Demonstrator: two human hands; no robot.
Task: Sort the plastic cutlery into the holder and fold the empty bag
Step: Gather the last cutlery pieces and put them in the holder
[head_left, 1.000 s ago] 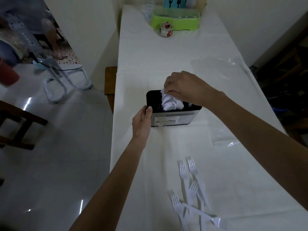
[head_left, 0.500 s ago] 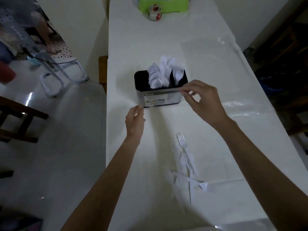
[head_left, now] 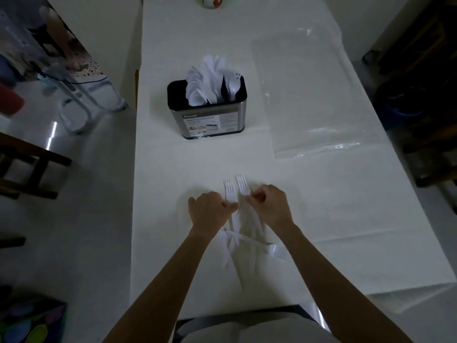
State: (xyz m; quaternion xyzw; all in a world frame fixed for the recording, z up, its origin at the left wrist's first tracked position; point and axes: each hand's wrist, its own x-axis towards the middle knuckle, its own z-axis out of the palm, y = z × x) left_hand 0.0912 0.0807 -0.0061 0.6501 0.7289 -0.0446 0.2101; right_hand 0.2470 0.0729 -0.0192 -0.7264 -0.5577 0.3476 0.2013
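Lying loose and white on the near desk [head_left: 173, 169]: thin plastic forks [head_left: 241, 189], tines pointing away, handles crossing in a small heap. Standing further back, black holder [head_left: 207, 117] already bristling with white cutlery; clear empty bag [head_left: 314, 100] spread flat just to its right. Now reaching down at the heap, both hands off the holder where they were half a second ago. Left hand [head_left: 210, 214] curling its grip, pinching a fork; right hand [head_left: 269, 206] closing fingers on another fork.
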